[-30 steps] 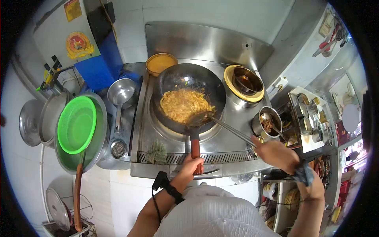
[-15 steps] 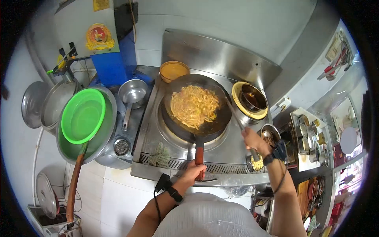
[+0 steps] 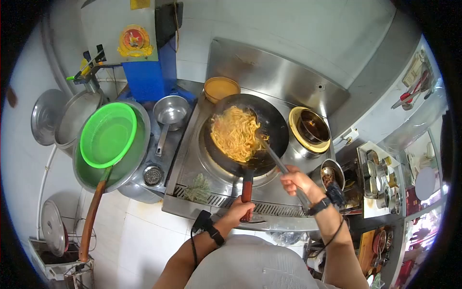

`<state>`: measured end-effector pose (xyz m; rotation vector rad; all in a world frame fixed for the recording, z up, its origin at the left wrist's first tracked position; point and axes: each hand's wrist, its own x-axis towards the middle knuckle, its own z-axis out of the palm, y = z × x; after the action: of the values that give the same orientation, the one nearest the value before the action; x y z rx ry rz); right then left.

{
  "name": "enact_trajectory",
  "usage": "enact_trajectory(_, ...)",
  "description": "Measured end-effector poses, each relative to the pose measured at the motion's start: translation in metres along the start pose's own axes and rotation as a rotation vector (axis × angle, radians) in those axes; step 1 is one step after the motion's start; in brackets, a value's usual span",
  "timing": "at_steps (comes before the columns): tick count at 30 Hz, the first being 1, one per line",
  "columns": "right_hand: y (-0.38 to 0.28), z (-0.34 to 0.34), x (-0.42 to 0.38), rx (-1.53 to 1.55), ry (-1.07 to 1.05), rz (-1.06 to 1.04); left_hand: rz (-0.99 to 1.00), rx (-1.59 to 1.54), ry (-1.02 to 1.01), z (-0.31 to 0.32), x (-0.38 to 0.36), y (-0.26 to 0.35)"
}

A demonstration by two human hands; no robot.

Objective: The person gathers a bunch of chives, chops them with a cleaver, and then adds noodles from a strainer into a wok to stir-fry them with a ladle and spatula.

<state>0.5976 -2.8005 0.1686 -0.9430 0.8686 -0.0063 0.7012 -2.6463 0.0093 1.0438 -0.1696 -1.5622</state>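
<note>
A dark wok (image 3: 276,120) sits on the burner, with yellow-brown noodles (image 3: 233,135) heaped in its left side. My left hand (image 3: 239,211) is closed around the wok's red-brown handle (image 3: 247,190). In my right hand (image 3: 298,183) is a long metal ladle (image 3: 274,158), gripped by its shaft. The ladle slants into the wok from the right; its bowl end is at the noodles' right edge, partly hidden among them. Some sauce and small bits lie on the wok floor beside the noodles.
A dark pot (image 3: 314,126) on a yellow-rimmed container stands right of the wok. Behind sits a brown bowl (image 3: 222,89). A saucepan (image 3: 171,111) and a green basin (image 3: 108,135) are left. A rag (image 3: 196,189) lies at the stove front; a metal container (image 3: 332,169) stands right.
The ladle has swung from the wok's right rim into the noodles, and my right hand has shifted toward the wok. The noodles lie more bunched. My left hand keeps its hold; the view shifted slightly.
</note>
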Motion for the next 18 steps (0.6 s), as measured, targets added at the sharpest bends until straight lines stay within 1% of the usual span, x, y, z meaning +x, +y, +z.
enact_trajectory(2,-0.005,-0.001,-0.028,-0.299,0.104,-0.063,-0.029,0.016,0.01,-0.002,0.002,-0.001)
enact_trajectory(3,-0.009,0.0,-0.042,-0.301,0.113,-0.054,-0.037,0.008,0.004,-0.002,0.004,-0.004)
enact_trajectory(5,-0.017,0.0,-0.059,-0.548,0.229,-0.064,-0.03,0.015,-0.007,-0.004,0.009,-0.007)
enact_trajectory(6,-0.018,-0.015,-0.055,-0.678,0.242,-0.099,-0.031,0.025,0.022,-0.001,0.007,-0.005)
enact_trajectory(7,-0.019,-0.023,-0.048,-0.682,0.245,-0.09,-0.037,0.016,0.019,0.001,0.006,-0.003)
enact_trajectory(9,-0.023,-0.034,-0.032,-0.968,0.416,-0.166,-0.016,0.014,-0.003,0.003,0.004,-0.001)
enact_trajectory(10,-0.027,-0.033,-0.024,-1.083,0.504,-0.13,-0.011,0.004,-0.031,-0.001,0.008,-0.005)
enact_trajectory(11,-0.029,-0.033,-0.02,-1.084,0.505,-0.124,-0.016,0.0,-0.032,0.0,0.007,-0.004)
enact_trajectory(13,-0.03,-0.031,-0.013,-0.479,0.419,0.14,-0.044,0.015,0.002,0.003,0.003,0.001)
enact_trajectory(14,-0.022,-0.034,-0.012,-0.425,0.318,0.214,-0.046,0.008,0.003,0.004,-0.002,0.004)
enact_trajectory(15,-0.013,-0.024,-0.015,-0.355,0.204,0.266,-0.032,0.018,0.013,0.006,-0.006,0.008)
enact_trajectory(16,-0.005,-0.01,-0.022,-0.236,0.173,0.307,-0.013,0.023,0.023,0.007,-0.006,0.011)
enact_trajectory(17,0.002,-0.002,-0.019,-0.001,0.046,0.335,-0.011,0.01,0.023,0.007,-0.003,0.009)
enact_trajectory(18,0.011,0.0,-0.012,0.377,-0.061,0.389,-0.025,0.022,0.001,0.004,0.0,0.005)
